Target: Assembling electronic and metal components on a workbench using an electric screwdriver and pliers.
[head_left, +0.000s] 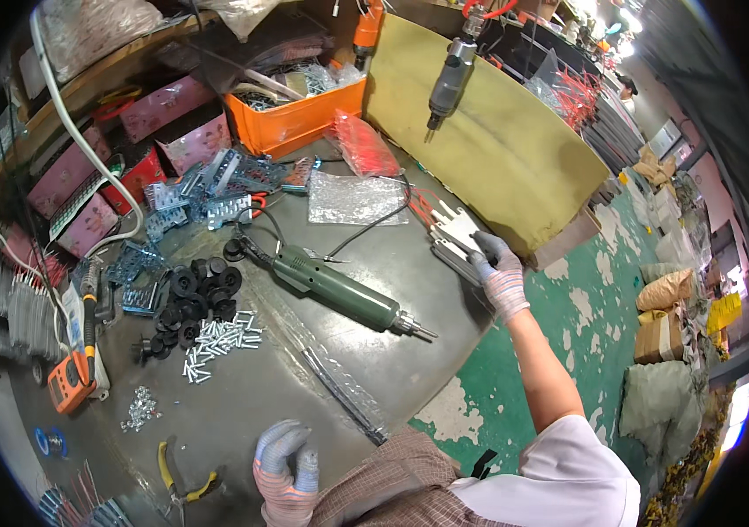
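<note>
My right hand (502, 279), in a pale grey-and-striped work glove, reaches out to the table's right edge. Its fingers and thumb close on the near end of a white flat part (457, 230) with prong-like ends, which lies on grey flat pieces (455, 261). Red wires (423, 209) run beside these parts. My left hand (286, 472), gloved alike, is at the table's front edge with nothing in it, fingers loosely bent and apart from the thumb. Between the hands, a green electric screwdriver (339, 288) lies on the grey table (304, 386).
Silver screws (216, 345), black round knobs (199, 285) and small nuts (140, 409) lie in piles at left. Pliers (183, 479) and an orange multimeter (70, 383) are nearby. Another screwdriver (452, 83) hangs before a yellow board (489, 132). An orange bin (291, 119) stands behind.
</note>
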Action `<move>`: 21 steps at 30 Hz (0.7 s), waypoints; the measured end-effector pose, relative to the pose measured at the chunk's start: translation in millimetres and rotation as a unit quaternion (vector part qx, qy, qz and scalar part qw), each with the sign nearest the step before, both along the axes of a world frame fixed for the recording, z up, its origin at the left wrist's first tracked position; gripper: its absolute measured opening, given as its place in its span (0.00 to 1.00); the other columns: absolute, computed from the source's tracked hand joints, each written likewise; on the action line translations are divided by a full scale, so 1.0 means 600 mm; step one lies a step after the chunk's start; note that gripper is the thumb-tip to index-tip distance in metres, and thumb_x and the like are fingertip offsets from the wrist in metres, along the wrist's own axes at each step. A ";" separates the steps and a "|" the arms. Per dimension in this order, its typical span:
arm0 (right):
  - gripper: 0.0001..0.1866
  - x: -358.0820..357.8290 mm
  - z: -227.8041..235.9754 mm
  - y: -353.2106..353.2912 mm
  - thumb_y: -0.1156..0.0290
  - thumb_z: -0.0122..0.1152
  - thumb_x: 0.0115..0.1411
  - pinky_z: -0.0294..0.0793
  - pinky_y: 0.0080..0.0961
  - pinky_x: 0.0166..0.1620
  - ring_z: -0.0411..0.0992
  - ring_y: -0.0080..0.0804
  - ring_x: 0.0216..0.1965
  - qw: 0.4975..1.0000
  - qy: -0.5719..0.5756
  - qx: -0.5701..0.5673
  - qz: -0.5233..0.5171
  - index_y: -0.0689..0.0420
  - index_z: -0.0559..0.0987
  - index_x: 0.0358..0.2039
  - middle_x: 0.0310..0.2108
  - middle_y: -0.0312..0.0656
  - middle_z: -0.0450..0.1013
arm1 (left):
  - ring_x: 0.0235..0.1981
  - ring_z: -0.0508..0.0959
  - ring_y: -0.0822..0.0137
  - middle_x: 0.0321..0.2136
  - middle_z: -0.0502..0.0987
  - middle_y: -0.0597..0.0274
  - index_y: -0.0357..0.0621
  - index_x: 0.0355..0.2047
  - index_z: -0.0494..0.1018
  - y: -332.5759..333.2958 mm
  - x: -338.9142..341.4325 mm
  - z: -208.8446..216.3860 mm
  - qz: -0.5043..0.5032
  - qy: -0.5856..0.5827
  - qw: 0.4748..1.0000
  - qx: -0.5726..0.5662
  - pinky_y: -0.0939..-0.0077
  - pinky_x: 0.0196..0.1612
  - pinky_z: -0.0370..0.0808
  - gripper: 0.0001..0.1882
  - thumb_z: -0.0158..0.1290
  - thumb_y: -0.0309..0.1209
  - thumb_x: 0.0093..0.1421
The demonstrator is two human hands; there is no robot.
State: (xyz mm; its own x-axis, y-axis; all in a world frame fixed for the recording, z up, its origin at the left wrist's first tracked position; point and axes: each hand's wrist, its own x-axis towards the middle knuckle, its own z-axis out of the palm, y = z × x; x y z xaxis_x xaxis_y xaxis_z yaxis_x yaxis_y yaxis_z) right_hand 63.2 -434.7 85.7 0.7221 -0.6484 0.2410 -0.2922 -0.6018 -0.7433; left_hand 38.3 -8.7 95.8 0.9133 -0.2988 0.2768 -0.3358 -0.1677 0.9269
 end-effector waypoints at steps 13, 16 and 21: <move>0.19 0.001 0.123 0.436 0.63 0.67 0.50 0.68 0.39 0.52 0.72 0.46 0.48 0.767 -0.136 -0.065 0.624 0.58 0.79 0.42 0.45 0.49 0.74 | 0.53 0.69 0.56 0.53 0.67 0.58 0.45 0.60 0.57 0.011 -0.027 0.078 0.178 0.317 0.770 -0.523 0.54 0.55 0.67 0.42 0.57 0.56 0.53; 0.18 0.095 0.093 0.509 0.60 0.64 0.51 0.66 0.39 0.50 0.70 0.45 0.47 0.796 -0.172 -0.113 0.569 0.54 0.78 0.41 0.43 0.45 0.73 | 0.44 0.73 0.59 0.45 0.71 0.60 0.45 0.56 0.62 0.098 -0.040 0.072 0.276 0.286 0.798 -0.453 0.59 0.50 0.71 0.40 0.59 0.55 0.51; 0.14 0.300 0.074 0.629 0.60 0.61 0.51 0.63 0.39 0.51 0.69 0.43 0.47 0.885 -0.145 -0.286 0.337 0.49 0.79 0.39 0.39 0.44 0.73 | 0.38 0.75 0.64 0.36 0.73 0.60 0.38 0.51 0.67 0.166 -0.089 0.043 0.358 0.267 0.771 -0.453 0.67 0.41 0.75 0.35 0.61 0.51 0.51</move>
State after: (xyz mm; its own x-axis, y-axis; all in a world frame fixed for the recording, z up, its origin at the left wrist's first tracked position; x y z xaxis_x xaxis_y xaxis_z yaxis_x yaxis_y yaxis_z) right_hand 243.2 -57.2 130.3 0.7527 0.1947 0.6289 0.4295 -0.8692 -0.2450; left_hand -15.4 91.0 121.8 0.8105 0.4311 -0.3965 0.0113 0.6653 0.7465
